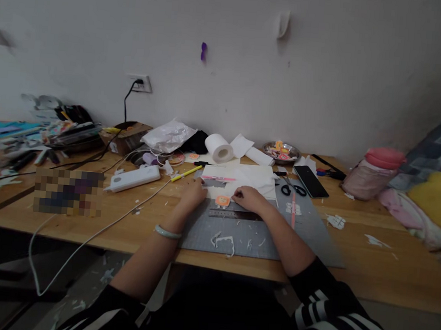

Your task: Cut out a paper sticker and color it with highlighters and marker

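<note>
My left hand [193, 191] rests on a white sheet [257, 180] lying on a grey cutting mat [306, 240], its fingers curled down near the sheet's left edge. My right hand [248, 197] sits just right of a small orange sticker [222, 201], its fingers bent and pressed on the paper beside it. A dark metal ruler [232, 214] lies on the mat right below both hands. A pale bangle [167, 232] circles my left wrist. What the fingertips pinch is too small to make out.
Black scissors [294, 189], a phone [311, 181], a paper roll [219, 147], a yellow pen [186, 173], a white power bank [133, 179] with cable and a metal dish [281, 151] surround the mat. A pink bottle [370, 173] stands right; clutter fills the left.
</note>
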A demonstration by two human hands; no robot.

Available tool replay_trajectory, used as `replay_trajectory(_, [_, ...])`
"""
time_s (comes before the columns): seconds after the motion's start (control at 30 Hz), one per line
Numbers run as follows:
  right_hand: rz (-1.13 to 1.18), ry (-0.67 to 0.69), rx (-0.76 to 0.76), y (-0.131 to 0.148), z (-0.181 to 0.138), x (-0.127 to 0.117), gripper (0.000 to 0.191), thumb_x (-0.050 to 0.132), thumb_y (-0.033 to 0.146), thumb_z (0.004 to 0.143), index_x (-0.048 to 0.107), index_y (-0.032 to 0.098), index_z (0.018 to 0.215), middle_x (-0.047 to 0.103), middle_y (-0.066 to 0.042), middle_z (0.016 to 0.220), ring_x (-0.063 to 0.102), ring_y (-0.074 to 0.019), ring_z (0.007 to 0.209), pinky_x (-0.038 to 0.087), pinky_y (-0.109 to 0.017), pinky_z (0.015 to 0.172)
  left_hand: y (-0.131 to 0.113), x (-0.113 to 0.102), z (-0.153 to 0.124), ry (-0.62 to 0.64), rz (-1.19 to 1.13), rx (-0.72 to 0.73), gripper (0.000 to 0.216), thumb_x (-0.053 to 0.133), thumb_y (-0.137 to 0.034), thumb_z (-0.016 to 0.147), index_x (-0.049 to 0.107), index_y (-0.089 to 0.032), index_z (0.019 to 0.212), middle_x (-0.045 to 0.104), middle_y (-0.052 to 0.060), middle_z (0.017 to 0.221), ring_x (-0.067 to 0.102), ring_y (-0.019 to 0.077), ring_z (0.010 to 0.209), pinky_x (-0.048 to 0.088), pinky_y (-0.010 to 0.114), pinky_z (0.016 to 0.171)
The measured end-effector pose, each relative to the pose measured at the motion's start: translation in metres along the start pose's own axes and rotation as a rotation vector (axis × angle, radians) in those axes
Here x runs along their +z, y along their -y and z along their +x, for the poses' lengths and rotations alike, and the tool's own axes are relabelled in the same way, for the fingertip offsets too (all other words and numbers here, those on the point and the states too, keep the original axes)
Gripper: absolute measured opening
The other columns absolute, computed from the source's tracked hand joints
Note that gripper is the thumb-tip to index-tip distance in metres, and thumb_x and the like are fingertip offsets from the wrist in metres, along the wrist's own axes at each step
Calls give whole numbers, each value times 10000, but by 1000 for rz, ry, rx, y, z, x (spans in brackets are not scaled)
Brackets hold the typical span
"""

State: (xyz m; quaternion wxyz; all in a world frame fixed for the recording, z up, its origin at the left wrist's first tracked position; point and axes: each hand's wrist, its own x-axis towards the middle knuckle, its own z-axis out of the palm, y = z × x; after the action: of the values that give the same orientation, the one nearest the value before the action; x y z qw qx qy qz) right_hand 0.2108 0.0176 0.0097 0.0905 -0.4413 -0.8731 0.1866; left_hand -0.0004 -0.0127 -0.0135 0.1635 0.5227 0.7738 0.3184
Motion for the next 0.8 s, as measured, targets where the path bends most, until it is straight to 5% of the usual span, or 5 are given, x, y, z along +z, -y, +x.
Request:
replay_trajectory(0.4, [-71, 31, -4, 3, -1, -3, 221, 538, 316, 901, 603, 147, 1028, 622, -64, 1054, 605, -182, 934, 502, -396, 827, -13, 0, -10, -14, 301, 36, 367, 574, -333, 861, 536, -152, 1177, 509, 107, 1271, 488, 271, 1162, 398, 517, 966])
replay_trajectory(0.8, [-79, 48, -4, 4, -2, -5, 228, 536, 317, 902, 601, 146, 1037, 619, -66, 1067, 601, -188, 954, 496, -406, 841, -12, -5, -9, 2, 377, 42, 341, 550, -327, 878, 529, -148, 1168, 555, 96, 1182, 573, 220, 1015, 494, 429, 848])
